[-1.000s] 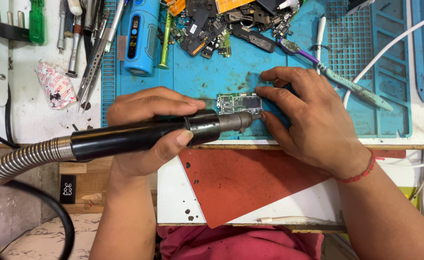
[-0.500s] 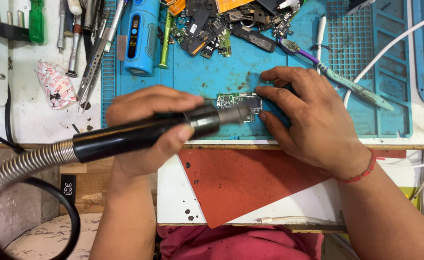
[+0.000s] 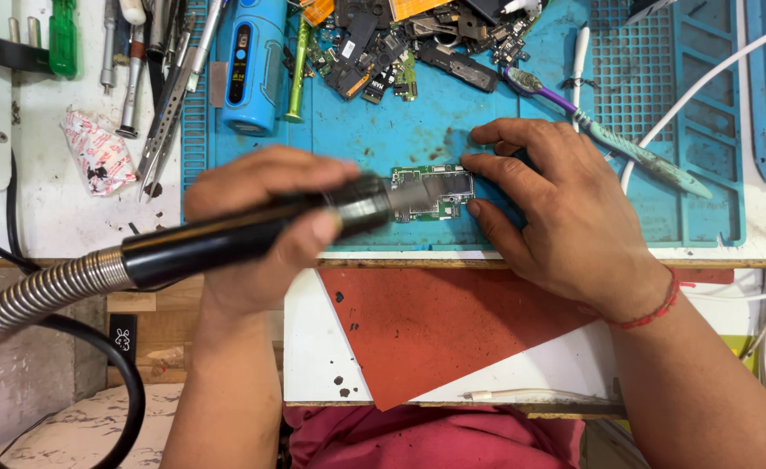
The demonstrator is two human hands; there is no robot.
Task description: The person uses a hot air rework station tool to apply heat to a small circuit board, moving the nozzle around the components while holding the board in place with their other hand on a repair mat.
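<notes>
A small green circuit board [image 3: 439, 193] lies on the blue work mat [image 3: 400, 130]. My left hand [image 3: 261, 217] grips a black hot-air handpiece [image 3: 252, 230] with a metal flexible hose [image 3: 35, 295]. Its nozzle end rests over the left part of the board. My right hand [image 3: 557, 208] lies flat on the mat to the right. Its fingertips press on the board's right and upper edges.
Phone parts and boards [image 3: 400, 43] are heaped at the mat's far edge. A blue cylindrical tool [image 3: 252, 65], tweezers and screwdrivers [image 3: 161, 78] lie far left. A toothbrush [image 3: 609, 130] and white cable [image 3: 704, 82] lie right. A red sheet [image 3: 435, 330] lies on a shelf nearer me.
The handpiece has tilted a little, its hose end dropping lower and left. The nozzle stays over the board. My right hand has hardly moved.
</notes>
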